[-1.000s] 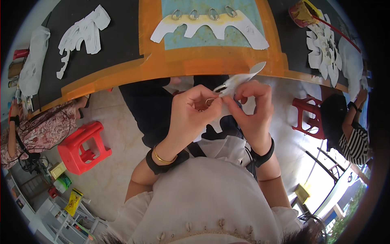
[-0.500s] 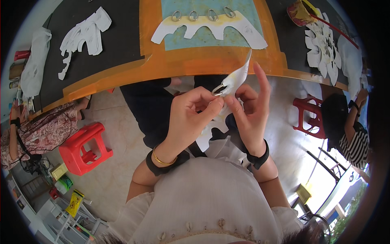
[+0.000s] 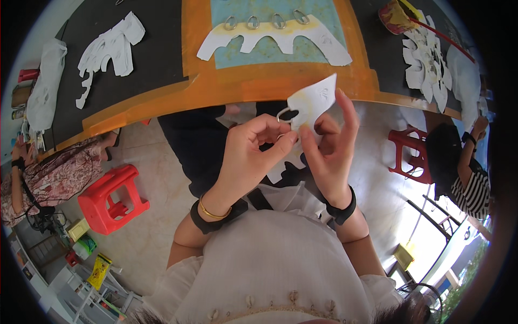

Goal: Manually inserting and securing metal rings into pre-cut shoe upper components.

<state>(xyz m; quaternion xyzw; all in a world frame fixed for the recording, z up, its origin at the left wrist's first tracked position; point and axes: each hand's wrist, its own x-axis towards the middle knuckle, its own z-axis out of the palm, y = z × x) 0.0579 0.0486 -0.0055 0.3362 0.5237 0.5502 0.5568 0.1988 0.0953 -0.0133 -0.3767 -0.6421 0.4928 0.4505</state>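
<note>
Above my lap, just in front of the table edge, I hold a white sheet-like cut-out piece (image 3: 317, 100) with yellowish stains along one side. An oval metal ring (image 3: 281, 112) sits at its left edge. My left hand (image 3: 243, 154) is closed, thumb and forefinger pinching at the ring and the piece's edge. My right hand (image 3: 333, 156) grips the piece with thumb and bent fingers, its forefinger raised along the far side. Lower parts of the piece hang behind my hands, partly hidden. On the table ahead lies a similar white piece (image 3: 267, 40) with several metal rings (image 3: 278, 21) along its stained upper edge.
Orange tape (image 3: 243, 86) borders the table around a light-blue sheet (image 3: 229, 60). White cut-outs lie in a stack (image 3: 116, 46) at left and a pile (image 3: 429, 59) at right, beside a stained pot (image 3: 396, 17) with a red stick. Red stools (image 3: 113, 200) stand on both sides; people sit left and right.
The white piece has turned between my fingers, so its broad face now shows instead of its narrow edge. The ring at its left edge is seen more plainly.
</note>
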